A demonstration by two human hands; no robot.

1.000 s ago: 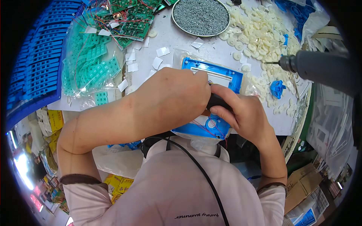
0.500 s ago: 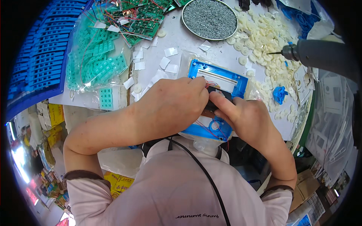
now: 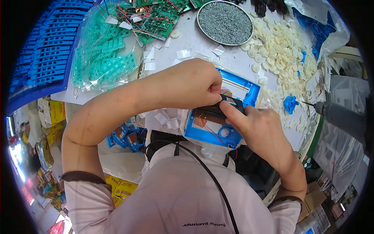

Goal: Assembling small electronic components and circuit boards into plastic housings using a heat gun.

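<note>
A shallow blue plastic housing (image 3: pixel 189 132) lies in front of me at the near edge of the table, with thin red wires and a round blue ring inside it. Across its middle sits a black plastic part (image 3: pixel 208 110), a brown board edge showing just below. My left hand (image 3: pixel 200 84) is curled closed above the part, fingertips pinched at its upper edge; what they hold is hidden. My right hand (image 3: pixel 257 123) grips the part's right end, its thumb or finger laid along the top. The housing's upper corner shows beyond my left knuckles.
A round dish of small metal screws (image 3: pixel 225 23) stands at the back, beside many cream plastic discs (image 3: pixel 278 48). An electric screwdriver (image 3: pixel 339 115) juts in from the right, near a blue round part (image 3: pixel 290 104). Green circuit boards (image 3: pixel 161 21) and bagged teal keypads (image 3: pixel 113 50) lie left.
My left hand has lifted and turned, its wrist now higher, fingers curled in. The right hand stays on the black part. The screwdriver has swung down and to the right.
</note>
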